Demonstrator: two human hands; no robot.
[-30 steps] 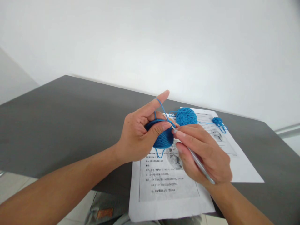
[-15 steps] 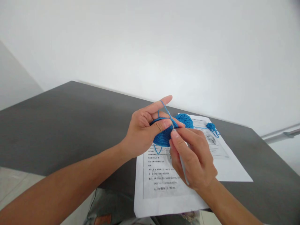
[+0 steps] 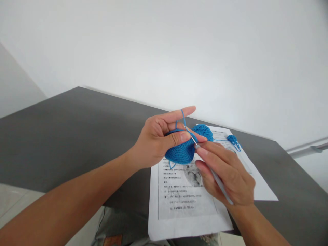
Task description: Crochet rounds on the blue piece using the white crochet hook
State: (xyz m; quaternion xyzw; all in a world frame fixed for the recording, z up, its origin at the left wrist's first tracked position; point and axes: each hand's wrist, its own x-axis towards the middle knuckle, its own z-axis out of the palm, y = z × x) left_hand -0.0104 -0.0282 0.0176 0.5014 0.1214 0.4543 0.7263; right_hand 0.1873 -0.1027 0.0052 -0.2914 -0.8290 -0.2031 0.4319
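My left hand [image 3: 164, 138] pinches the upper edge of a round blue crochet piece [image 3: 180, 153] between thumb and fingers. Its index finger is stretched out, with a strand of blue yarn [image 3: 183, 118] looped over it and running down to the work. In my right hand [image 3: 225, 171] is a crochet hook [image 3: 219, 184] with a grey handle, held like a pen. The hook's metal shaft lies at the piece's top edge beside my left thumb, its tip near the taut strand. A loose yarn tail [image 3: 173, 165] hangs below the piece.
Two printed sheets lie on the dark table [image 3: 77, 136]: a near sheet [image 3: 189, 225] under my hands and a farther sheet [image 3: 263, 188]. A blue yarn ball [image 3: 203, 132] and a small yarn tangle [image 3: 233, 140] rest on the farther one. Behind stands a white wall [image 3: 164, 51].
My right hand has shifted right and tilted, laying the hook at a lower slant. My left hand and the crochet piece have moved slightly right, and more of the near sheet's picture shows.
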